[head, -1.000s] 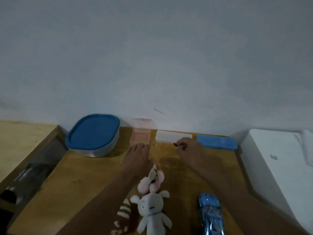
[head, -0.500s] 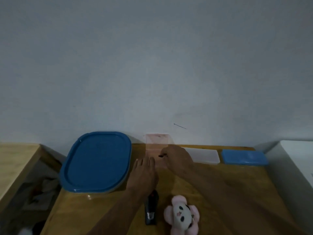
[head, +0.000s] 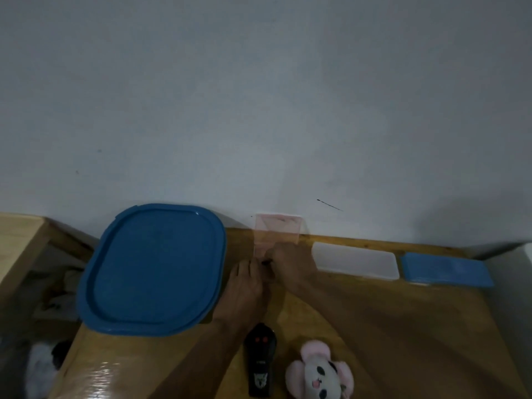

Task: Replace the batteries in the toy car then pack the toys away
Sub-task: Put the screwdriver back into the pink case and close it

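A small clear pink box [head: 277,228] stands open at the back of the wooden table [head: 403,326], its lid leaning on the wall. My right hand [head: 290,263] is at the box's front, pinching a small dark object [head: 266,262] between its fingertips. My left hand [head: 244,286] lies flat, fingers together, touching the box's left front corner and holding nothing that I can see. A black remote control [head: 259,361] lies near the front edge, beside a pink-eared plush [head: 319,370]. The toy car is out of view.
A large container with a blue lid [head: 152,269] sits left of my hands. A flat white box [head: 357,260] and a flat blue box [head: 443,269] lie along the wall to the right. A gap with clutter [head: 54,298] drops off at the table's left.
My right hand carried the small dark object left, from the white box to the pink box. The view moved forward, so the blue toy car and the white plush dropped out of sight.
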A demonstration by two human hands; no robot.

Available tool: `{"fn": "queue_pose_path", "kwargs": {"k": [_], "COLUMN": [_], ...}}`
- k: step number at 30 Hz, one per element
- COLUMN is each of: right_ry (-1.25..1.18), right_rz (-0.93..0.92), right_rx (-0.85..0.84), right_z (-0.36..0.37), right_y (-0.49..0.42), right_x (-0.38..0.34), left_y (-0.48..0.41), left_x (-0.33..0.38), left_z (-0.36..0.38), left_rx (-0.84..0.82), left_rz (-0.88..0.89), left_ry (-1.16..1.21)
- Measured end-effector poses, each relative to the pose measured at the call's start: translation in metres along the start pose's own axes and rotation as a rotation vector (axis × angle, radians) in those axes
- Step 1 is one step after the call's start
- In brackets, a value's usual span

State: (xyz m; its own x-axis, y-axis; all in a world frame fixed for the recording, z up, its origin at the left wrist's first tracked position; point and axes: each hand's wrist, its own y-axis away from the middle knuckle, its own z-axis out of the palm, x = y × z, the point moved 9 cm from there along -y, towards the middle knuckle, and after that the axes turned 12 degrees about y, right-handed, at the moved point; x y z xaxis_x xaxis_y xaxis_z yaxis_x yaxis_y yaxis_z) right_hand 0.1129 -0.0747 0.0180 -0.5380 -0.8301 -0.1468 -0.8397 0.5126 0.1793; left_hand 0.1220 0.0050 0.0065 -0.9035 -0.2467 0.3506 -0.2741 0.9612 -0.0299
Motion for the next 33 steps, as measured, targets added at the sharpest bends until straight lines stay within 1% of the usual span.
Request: {"fn": "queue_pose_path", "kwargs": {"k": [2, 5, 11, 13, 14, 16, 18, 20, 22, 25, 28, 30, 31, 33], "right_ry": [0.009, -0.012, -0.141, -0.111, -0.101, -0.13, -0.214, -0.322, -0.453, -0.615, -0.653, -0.604, -0.561, -0.462], "right_rz": [-0.019, -0.065, -0.062, -0.089, -0.072, 0.053, 0.249, 0.411, 0.508, 0.559, 0.554, 0.504, 0.458, 0.342], "right_rx": [0.029, 0.063, 0.012, 0.032, 0.05, 0.126, 0.24, 0.309, 0.284, 0.216, 0.187, 0.205, 0.215, 0.23], "right_z": [-0.001, -0.006, -0.001, -0.006, -0.009, -0.017, -0.028, -0.033, -0.029, -0.019, -0.015, -0.019, -0.023, -0.03], "right_y": [0.0, 0.0, 0.001, 0.002, 0.002, 0.004, 0.008, 0.013, 0.014, 0.01, 0.008, 0.009, 0.011, 0.016], "right_x": [-0.001, -0.004, 0.0, 0.001, 0.005, 0.021, 0.046, 0.067, 0.08, 0.086, 0.085, 0.083, 0.08, 0.072], "left_y": [0.001, 0.001, 0.0, 0.0, -0.001, -0.002, -0.002, -0.002, -0.003, -0.005, -0.007, -0.006, -0.006, -0.004], "left_x": [0.0, -0.005, -0.004, -0.007, -0.009, -0.012, -0.015, -0.011, -0.011, -0.021, -0.014, -0.017, -0.02, -0.027], "left_z": [0.0, -0.004, -0.009, -0.011, -0.01, -0.001, -0.001, -0.004, -0.005, -0.001, -0.003, -0.002, 0.0, 0.004], "left_rx": [0.006, 0.042, 0.038, 0.036, 0.013, -0.081, -0.063, -0.051, -0.042, -0.038, -0.054, -0.033, -0.017, 0.03], "left_rz": [-0.004, -0.061, -0.064, -0.107, -0.15, -0.23, -0.262, -0.239, -0.231, -0.307, -0.235, -0.225, -0.237, -0.305], "left_ry": [0.023, 0.104, 0.159, 0.161, 0.161, 0.105, 0.077, 0.063, 0.074, 0.131, 0.054, 0.067, 0.108, 0.284]}}
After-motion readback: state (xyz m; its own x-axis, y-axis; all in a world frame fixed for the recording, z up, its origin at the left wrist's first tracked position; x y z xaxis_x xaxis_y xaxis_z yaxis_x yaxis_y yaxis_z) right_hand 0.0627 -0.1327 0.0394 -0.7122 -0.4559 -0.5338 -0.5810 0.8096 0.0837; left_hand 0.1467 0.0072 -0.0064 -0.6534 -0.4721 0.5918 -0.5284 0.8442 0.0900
